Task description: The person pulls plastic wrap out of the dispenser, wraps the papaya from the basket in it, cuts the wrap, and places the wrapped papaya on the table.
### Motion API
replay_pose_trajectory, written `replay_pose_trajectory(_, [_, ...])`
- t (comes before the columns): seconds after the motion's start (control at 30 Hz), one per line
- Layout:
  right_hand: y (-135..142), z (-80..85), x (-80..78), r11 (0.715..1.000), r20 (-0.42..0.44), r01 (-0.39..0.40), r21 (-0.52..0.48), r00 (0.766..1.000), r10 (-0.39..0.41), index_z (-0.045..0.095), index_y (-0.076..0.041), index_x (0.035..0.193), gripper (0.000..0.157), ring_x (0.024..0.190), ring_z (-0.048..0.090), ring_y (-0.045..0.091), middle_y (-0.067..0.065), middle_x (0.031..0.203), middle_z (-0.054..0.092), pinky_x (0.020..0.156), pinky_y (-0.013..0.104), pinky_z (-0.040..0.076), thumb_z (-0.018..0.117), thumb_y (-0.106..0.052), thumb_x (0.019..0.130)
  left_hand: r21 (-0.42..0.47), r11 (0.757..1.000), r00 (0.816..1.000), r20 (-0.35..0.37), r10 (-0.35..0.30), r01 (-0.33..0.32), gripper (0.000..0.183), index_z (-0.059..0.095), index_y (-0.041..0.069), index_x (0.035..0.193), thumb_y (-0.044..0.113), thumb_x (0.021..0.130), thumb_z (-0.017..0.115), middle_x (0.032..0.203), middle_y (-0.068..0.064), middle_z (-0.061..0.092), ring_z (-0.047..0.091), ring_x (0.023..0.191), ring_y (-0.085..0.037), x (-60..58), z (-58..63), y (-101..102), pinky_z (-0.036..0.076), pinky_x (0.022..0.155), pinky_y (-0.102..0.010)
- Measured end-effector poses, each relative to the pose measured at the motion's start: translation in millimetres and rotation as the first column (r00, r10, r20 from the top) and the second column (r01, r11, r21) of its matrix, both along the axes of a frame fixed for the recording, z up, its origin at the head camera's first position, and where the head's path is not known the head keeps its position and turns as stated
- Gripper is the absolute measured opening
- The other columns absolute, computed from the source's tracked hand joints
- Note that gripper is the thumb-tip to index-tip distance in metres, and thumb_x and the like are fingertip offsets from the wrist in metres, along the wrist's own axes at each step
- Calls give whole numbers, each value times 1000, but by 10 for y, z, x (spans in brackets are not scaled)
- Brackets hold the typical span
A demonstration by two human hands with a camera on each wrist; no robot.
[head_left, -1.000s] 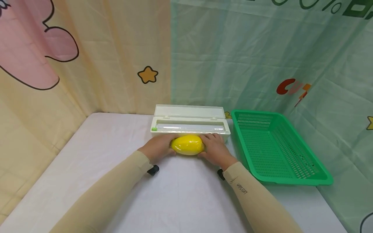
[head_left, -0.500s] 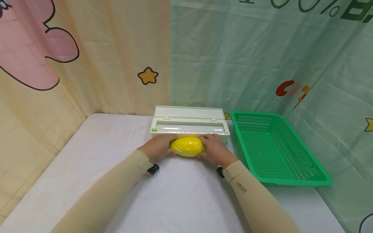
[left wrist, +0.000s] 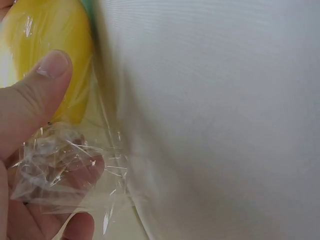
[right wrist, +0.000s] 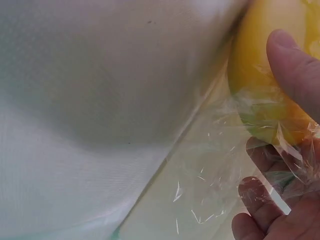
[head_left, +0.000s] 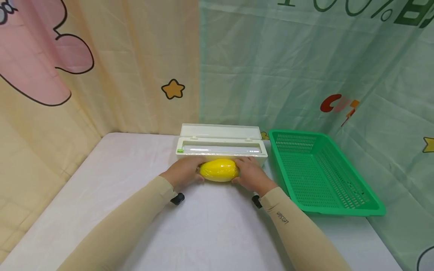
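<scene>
A yellow oval fruit (head_left: 219, 170), shaped like a mango and wrapped in clear cling film, lies between my two hands just in front of a white cling film dispenser (head_left: 222, 147). My left hand (head_left: 184, 171) holds its left end, the thumb (left wrist: 55, 67) lying on the wrapped skin. Loose crumpled film (left wrist: 55, 170) bunches over the fingers below. At the other end my right hand (head_left: 252, 175) grips the fruit, thumb on its side, with film stretched across the curled fingers (right wrist: 262, 195). The dispenser's lid (head_left: 220, 131) stands raised, showing the roll inside.
A green plastic basket (head_left: 286, 177) with slotted walls stands to the right of the dispenser. White cloth (head_left: 142, 222) covers the table. Printed curtains (head_left: 237, 67) hang close behind the table and along its sides.
</scene>
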State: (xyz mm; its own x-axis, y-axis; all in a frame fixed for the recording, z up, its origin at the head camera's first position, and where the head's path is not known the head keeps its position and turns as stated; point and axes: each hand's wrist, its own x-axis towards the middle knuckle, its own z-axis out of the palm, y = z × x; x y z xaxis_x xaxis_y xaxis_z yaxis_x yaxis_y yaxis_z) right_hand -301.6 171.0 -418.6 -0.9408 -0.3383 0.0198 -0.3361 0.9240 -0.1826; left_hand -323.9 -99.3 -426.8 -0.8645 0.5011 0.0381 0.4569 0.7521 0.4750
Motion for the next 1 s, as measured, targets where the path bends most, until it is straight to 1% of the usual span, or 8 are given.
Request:
replay_pose_trajectory(0.2, [11,-39,-20,998,0,22,-58,1000,-22,46,-9,157,83,146,44,35,9,159,52,128,51,30,88,-28,88,33,999,999,44,10,-11,64,61,25,140,19,83,90,124,11,68,62,116,-18,19,-2,-20,47,112,-42])
replay_pose_trajectory(0.4, [11,-48,12,989,2,51,-142,999,-51,49,-14,153,82,144,44,33,5,154,57,126,53,31,92,-21,83,13,1000,999,33,-6,6,64,61,25,140,25,84,91,127,9,69,64,119,-18,34,-9,-56,49,111,-42])
replay_pose_trajectory(0.5, [9,-40,31,990,-18,33,-141,999,-36,53,-15,148,77,143,44,33,3,150,60,126,54,30,92,-20,82,-6,1000,1000,23,-8,8,63,62,24,139,27,83,91,126,8,70,65,118,-18,42,-12,-79,51,109,-43])
replay_pose_trajectory(0.67, [18,-34,53,996,-43,7,-88,999,-11,51,-12,150,79,144,43,37,9,152,57,126,56,30,91,-28,84,-34,999,1000,0,-14,14,58,64,23,134,31,84,90,118,8,70,65,109,-16,37,-18,-100,51,106,-41])
replay_pose_trajectory(0.73, [21,-31,55,997,-45,5,-71,999,-8,49,-11,152,81,146,42,37,11,155,55,126,57,29,90,-31,85,-51,999,1000,-9,-13,13,60,64,22,137,34,84,90,120,7,70,65,112,-17,38,-16,-107,51,108,-42])
replay_pose_trajectory(0.87, [23,-37,47,997,-36,12,-75,999,-15,49,-11,153,84,147,41,37,11,157,53,127,56,28,90,-37,85,-92,996,1000,-10,-9,8,69,59,21,147,38,87,87,135,3,68,63,126,-22,30,-16,-106,47,116,-45])
replay_pose_trajectory(0.93, [26,-44,42,996,-32,15,-86,999,-17,49,-11,153,85,147,41,35,10,157,53,127,55,28,90,-38,84,-109,994,1000,-14,-13,11,72,57,19,151,39,88,86,142,0,66,61,132,-24,27,-19,-103,44,118,-47])
replay_pose_trajectory(1.0, [28,-47,46,994,-26,18,-106,999,-21,49,-11,153,85,145,42,34,9,156,53,127,54,28,90,-39,84,-121,992,1000,-22,-20,17,73,56,18,152,41,89,85,144,-1,65,60,134,-25,29,-18,-101,44,119,-47])
